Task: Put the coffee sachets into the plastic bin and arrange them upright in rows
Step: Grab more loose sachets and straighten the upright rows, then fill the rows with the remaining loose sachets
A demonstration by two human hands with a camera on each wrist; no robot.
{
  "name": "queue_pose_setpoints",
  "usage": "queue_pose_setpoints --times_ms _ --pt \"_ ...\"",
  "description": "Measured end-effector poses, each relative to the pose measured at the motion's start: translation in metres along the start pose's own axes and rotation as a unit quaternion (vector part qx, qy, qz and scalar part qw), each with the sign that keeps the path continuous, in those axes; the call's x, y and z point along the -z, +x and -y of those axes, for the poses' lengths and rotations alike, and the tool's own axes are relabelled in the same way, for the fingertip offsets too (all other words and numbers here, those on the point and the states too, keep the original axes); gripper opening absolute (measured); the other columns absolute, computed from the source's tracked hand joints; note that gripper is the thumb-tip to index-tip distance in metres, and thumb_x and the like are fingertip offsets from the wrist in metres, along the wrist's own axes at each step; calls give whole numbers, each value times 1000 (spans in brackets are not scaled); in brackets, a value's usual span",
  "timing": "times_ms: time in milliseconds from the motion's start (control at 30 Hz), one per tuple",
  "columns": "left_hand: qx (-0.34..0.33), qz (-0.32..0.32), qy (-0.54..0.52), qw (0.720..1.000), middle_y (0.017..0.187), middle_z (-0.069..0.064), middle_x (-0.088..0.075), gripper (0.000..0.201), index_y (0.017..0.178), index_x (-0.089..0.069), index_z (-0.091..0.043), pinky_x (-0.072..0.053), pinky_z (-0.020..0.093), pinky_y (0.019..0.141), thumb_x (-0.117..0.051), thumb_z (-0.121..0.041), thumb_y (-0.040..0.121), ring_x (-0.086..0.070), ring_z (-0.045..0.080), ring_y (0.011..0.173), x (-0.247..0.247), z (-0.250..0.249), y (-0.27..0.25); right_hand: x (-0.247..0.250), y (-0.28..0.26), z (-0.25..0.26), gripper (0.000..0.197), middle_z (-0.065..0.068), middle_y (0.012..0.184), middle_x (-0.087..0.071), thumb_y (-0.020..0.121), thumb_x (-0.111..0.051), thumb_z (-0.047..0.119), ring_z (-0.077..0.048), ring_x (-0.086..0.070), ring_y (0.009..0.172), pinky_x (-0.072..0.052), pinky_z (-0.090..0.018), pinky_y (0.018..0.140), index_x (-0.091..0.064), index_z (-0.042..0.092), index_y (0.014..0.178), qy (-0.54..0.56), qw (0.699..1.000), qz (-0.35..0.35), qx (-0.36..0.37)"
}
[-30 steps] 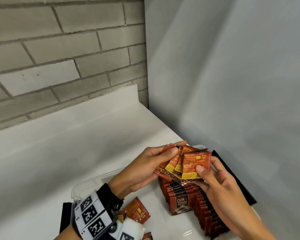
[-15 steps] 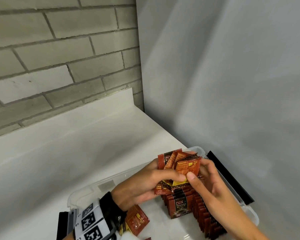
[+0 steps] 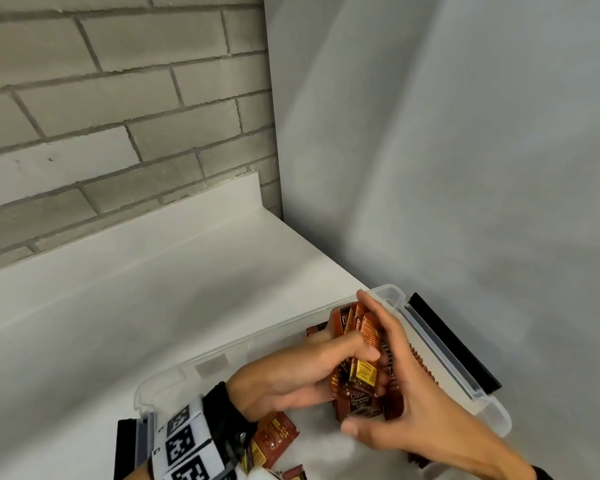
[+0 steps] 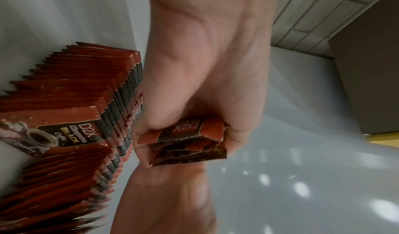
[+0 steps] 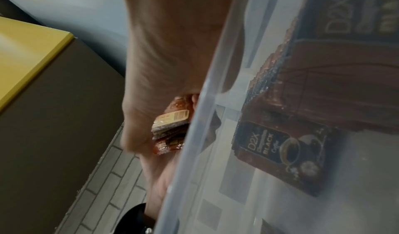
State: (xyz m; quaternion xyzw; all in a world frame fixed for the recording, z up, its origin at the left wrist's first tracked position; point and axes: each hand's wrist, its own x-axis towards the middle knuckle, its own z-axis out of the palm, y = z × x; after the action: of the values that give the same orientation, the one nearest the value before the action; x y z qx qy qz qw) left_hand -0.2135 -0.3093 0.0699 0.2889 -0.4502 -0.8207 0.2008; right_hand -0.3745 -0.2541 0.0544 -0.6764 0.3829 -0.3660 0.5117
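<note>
A clear plastic bin (image 3: 442, 355) stands on the white counter. Rows of upright red-brown coffee sachets (image 3: 421, 363) fill its right side, also seen in the left wrist view as sachet rows (image 4: 75, 101). My left hand (image 3: 302, 375) and right hand (image 3: 406, 393) together grip a small bundle of sachets (image 3: 361, 337), held upright just above the front of the rows. The left thumb lies across the bundle's face, and the right fingers wrap its far side. The wrist views show the bundle (image 4: 187, 142) pinched edge-on, and the same bundle (image 5: 170, 126) behind the bin wall (image 5: 205, 118).
A few loose sachets (image 3: 274, 438) lie on the bin floor by my left wrist. A black strip (image 3: 458, 344) runs along the bin's right side, against the grey wall panel (image 3: 465, 168). White counter (image 3: 118, 306) stretches left to the brick wall (image 3: 118, 98).
The fanned sachets have been squared into a tight bundle. Both hands have brought it down and closer to the upright rows in the bin.
</note>
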Motion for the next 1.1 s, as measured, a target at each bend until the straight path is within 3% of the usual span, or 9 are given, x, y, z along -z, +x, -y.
queue_pose_setpoints --times_ms 200,300,400,500,567,700,867,1000,1100 --pt "20 -13 33 999 96 1 -66 47 123 -47 -17 -52 22 76 -64 -21 79 -68 9 86 -8 -1 -2 0 5 -7 118 39 139 -17 56 -89 34 16 -24 131 -35 -5 97 -6 65 134 -49 998 -29 -24" --pt "26 -9 50 998 109 1 -62 67 137 -36 -20 -52 23 83 -67 -21 78 -66 8 96 -9 2 -1 1 5 -9 105 28 134 -29 58 -84 26 5 -33 130 -39 -10 97 -19 56 135 -103 993 -51 7" --pt "12 -17 23 1000 124 -2 -57 92 145 -17 -41 -48 33 98 -71 -19 74 -60 12 112 -6 2 0 1 5 -7 88 17 125 -41 59 -80 19 -10 -50 117 -50 -22 87 -33 47 129 -99 993 -58 18" --pt "-13 -34 -22 999 123 3 -61 88 140 -31 -42 -54 31 88 -78 -23 68 -65 15 105 -4 3 2 1 3 -5 91 12 126 -45 60 -80 21 -17 -57 112 -54 -33 83 -31 43 134 -69 997 -42 -6" --pt "-17 -38 -63 997 113 4 -69 96 132 -46 -38 -56 33 81 -94 -32 49 -68 17 99 -2 4 4 1 3 -4 92 14 126 -45 61 -80 22 -17 -55 114 -52 -34 87 -30 42 136 -80 996 -47 1" --pt "-20 -8 -78 997 88 0 -74 64 92 -75 -31 -57 29 78 -92 -54 34 -71 13 85 0 0 7 -1 4 -4 94 23 124 -39 62 -82 17 -12 -45 121 -47 -32 95 -29 49 134 -121 991 -62 19" --pt "-11 -84 9 996 104 7 -66 118 126 -47 -21 -57 32 79 -80 -74 25 -70 15 95 -4 -1 6 -2 4 -3 98 7 117 -55 66 -84 8 -17 -63 103 -56 -32 81 -28 52 133 -46 998 -47 -24" --pt "-19 -41 29 999 111 5 -63 116 132 -40 -33 -53 38 89 -85 -67 31 -67 18 100 -4 2 4 -1 5 -4 88 6 108 -58 64 -85 12 -14 -64 96 -57 -33 73 -36 51 124 -68 994 -78 -30" --pt "-19 -14 26 999 118 6 -60 116 134 -31 -45 -56 34 86 -88 -60 34 -69 15 96 -2 3 2 -2 5 -9 87 7 118 -54 63 -86 24 -14 -58 109 -56 -35 83 -34 49 128 -76 994 -63 -37"
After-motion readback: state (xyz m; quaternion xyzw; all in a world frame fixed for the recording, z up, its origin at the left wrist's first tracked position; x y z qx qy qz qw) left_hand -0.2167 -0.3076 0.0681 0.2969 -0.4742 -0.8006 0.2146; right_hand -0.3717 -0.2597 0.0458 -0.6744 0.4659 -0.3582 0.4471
